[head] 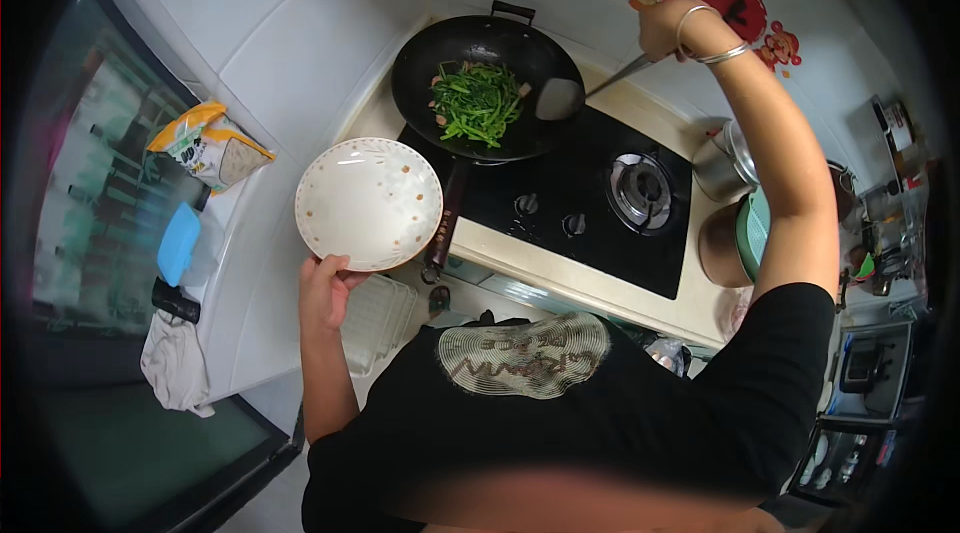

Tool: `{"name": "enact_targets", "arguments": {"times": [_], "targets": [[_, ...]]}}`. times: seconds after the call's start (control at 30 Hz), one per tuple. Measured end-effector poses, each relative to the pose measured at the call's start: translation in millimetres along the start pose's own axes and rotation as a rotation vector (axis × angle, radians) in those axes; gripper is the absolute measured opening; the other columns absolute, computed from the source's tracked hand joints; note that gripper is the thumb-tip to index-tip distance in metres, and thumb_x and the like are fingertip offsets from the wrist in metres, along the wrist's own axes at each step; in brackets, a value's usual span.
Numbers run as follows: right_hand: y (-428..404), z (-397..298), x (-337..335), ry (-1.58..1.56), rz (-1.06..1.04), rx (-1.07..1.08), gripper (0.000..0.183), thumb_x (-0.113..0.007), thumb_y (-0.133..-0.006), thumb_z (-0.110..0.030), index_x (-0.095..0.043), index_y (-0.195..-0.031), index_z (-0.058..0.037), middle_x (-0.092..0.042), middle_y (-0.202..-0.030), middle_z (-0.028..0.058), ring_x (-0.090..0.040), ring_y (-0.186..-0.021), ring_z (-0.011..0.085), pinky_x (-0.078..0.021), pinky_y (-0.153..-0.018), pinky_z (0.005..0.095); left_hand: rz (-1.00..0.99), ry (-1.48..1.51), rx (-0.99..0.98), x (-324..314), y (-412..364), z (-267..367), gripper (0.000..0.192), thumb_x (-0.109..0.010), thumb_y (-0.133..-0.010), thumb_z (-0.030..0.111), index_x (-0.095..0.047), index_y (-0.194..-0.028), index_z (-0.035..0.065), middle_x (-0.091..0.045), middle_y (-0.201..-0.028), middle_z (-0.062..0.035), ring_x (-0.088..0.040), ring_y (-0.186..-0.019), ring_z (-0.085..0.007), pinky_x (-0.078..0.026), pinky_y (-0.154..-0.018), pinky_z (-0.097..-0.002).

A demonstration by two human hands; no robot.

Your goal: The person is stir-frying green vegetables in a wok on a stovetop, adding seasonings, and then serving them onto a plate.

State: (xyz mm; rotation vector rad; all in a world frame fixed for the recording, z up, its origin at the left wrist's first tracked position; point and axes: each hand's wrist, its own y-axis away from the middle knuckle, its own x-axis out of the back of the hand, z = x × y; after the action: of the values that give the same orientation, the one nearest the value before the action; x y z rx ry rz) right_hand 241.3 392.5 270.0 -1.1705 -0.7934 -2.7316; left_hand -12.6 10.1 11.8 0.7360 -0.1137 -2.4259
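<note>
My left hand (328, 285) grips the near rim of a white plate (364, 199) with a leaf and dot pattern. Nothing lies on the plate, which I hold beside the long wooden handle (444, 229) of a black wok (420, 94). Up at the right, my right hand (664, 27) is closed round the handle of a metal spatula (561, 99). Its blade hangs over the right side of the wok. Cooked green vegetables (484, 104) with small pieces of what looks like meat are heaped in the middle of the wok. The wok covers the left burner.
A black gas hob (517, 188) has a bare right burner (641, 192). Right of it stand a metal pot (726, 162) and a green strainer (754, 225). On the left sill are a food bag (214, 147), a blue-lidded container (180, 242) and a cloth (176, 364).
</note>
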Motion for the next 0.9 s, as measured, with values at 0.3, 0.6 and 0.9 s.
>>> {"name": "enact_targets", "arguments": {"times": [0.3, 0.6, 0.9], "targets": [[-69, -37, -85, -0.536, 0.022, 0.190, 0.029, -0.061, -0.075, -0.024, -0.068, -0.084, 0.0020, -0.067, -0.075, 0.0145, -0.063, -0.067, 0.0241, -0.0495, -0.064, 0.0369, -0.049, 0.034, 0.070, 21, -65, 32, 0.041, -0.051, -0.076, 0.007, -0.047, -0.111, -0.0120, -0.062, -0.100, -0.0192, -0.067, -0.082, -0.0269, -0.059, -0.071, -0.0386], [-77, -100, -184, -1.226, 0.093, 0.201, 0.033, -0.068, -0.080, -0.020, -0.065, -0.107, -0.0009, -0.065, -0.071, 0.0075, -0.057, -0.061, 0.0125, -0.0449, -0.059, 0.0270, -0.080, -0.065, 0.076, 3, -100, 49, 0.040, -0.053, -0.078, 0.012, -0.049, -0.112, -0.0082, -0.063, -0.100, -0.0163, -0.067, -0.082, -0.0230, -0.059, -0.069, -0.0331], [-42, -49, -166, -1.354, 0.042, 0.166, 0.029, -0.067, -0.083, -0.019, -0.066, -0.107, -0.0024, -0.045, -0.054, -0.0040, -0.034, -0.042, 0.0051, -0.0269, -0.040, 0.0241, -0.108, -0.031, 0.030, -21, -111, 52, 0.037, -0.053, -0.079, 0.012, -0.049, -0.110, -0.0075, -0.063, -0.099, -0.0160, -0.066, -0.081, -0.0235, -0.058, -0.071, -0.0350]]}}
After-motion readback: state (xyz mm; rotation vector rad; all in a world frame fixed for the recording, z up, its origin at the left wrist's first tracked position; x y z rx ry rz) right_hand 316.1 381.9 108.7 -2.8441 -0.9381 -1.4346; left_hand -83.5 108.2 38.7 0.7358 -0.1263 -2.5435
